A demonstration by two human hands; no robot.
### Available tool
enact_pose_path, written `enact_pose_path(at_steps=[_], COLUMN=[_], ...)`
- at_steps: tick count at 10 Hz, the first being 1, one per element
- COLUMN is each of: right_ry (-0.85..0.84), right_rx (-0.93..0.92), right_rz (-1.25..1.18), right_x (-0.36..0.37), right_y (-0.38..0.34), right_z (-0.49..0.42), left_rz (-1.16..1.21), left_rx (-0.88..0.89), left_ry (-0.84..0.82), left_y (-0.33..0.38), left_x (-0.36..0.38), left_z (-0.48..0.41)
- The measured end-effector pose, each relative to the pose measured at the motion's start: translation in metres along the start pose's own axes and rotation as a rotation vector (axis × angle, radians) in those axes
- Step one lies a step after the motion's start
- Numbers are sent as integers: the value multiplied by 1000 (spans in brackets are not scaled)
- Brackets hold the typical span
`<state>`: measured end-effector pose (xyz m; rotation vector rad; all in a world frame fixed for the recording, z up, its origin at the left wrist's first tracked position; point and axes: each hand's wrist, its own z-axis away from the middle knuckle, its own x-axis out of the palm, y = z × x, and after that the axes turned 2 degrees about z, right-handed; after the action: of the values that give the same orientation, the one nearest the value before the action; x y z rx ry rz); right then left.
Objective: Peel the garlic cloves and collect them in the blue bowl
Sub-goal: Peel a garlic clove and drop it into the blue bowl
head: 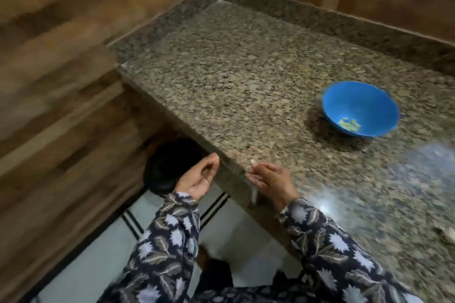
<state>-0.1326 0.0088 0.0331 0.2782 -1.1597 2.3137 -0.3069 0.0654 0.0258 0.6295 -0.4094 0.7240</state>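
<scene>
The blue bowl (344, 96) stands on the granite counter (246, 69) at the right and holds a few peeled yellowish garlic cloves (349, 125). My right hand (273, 181) rests at the counter's front left edge and pinches a small white garlic piece (252, 162). Whether it is clove or skin is too blurred to tell. A white strip (254, 195) hangs just under that hand. My left hand (199, 177) hovers off the counter's edge, palm up, with its fingers curled to the thumb and nothing visible in them.
A round black bin (167, 167) sits on the tiled floor (98, 253) below the counter's corner, under my left hand. Wood-patterned walls (61, 81) close the left and back. Pale scraps (448, 233) lie at the counter's right edge.
</scene>
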Motion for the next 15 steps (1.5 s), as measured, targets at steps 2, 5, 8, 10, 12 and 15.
enact_pose_path(at_steps=[2, 5, 8, 10, 12, 15], right_ry=[-154, -88, 57, 83, 136, 143], right_rx=[98, 176, 215, 307, 418, 449], right_rz=[51, 124, 162, 213, 138, 623], right_x=[139, 254, 281, 307, 308, 280], right_y=[62, 128, 141, 157, 221, 317], right_z=[-56, -88, -133, -177, -279, -439], left_rz=[213, 229, 270, 252, -49, -235], left_rx=[115, 98, 25, -24, 36, 98], left_ry=[124, 165, 139, 199, 233, 537], left_y=[85, 196, 253, 278, 257, 204], left_x=[-99, -183, -201, -220, -287, -349], left_z=[3, -18, -58, -99, -210, -388])
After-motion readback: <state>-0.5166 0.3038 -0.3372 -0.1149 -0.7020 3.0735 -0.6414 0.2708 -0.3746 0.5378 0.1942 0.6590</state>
